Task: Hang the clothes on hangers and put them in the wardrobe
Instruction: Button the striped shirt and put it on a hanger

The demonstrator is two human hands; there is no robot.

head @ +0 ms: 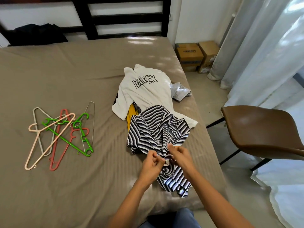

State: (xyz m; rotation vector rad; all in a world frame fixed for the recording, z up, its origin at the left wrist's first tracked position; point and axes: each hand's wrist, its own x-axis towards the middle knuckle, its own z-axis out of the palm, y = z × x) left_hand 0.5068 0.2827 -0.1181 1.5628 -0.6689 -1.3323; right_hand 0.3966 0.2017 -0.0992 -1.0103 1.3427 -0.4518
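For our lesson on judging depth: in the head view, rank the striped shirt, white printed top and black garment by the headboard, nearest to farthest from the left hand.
1. Striped shirt: gripped by the left hand, near edge of the bed.
2. White top: mid-bed, behind the shirt.
3. Black garment: far left, at the headboard.

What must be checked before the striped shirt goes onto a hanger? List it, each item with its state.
1. Grip on the striped shirt: ok; the left hand and right hand both pinch its bunched fabric.
2. Shirt opened out: not ok; it lies crumpled on the bed.
3. Neck opening found: cannot tell.
4. Hanger in hand: not ok; the hangers lie in a tangled heap on the bed, apart from the shirt.
5. Shirt free of other clothes: not ok; its far end overlaps the white printed top.
6. Way to the wardrobe: cannot tell; none in view.
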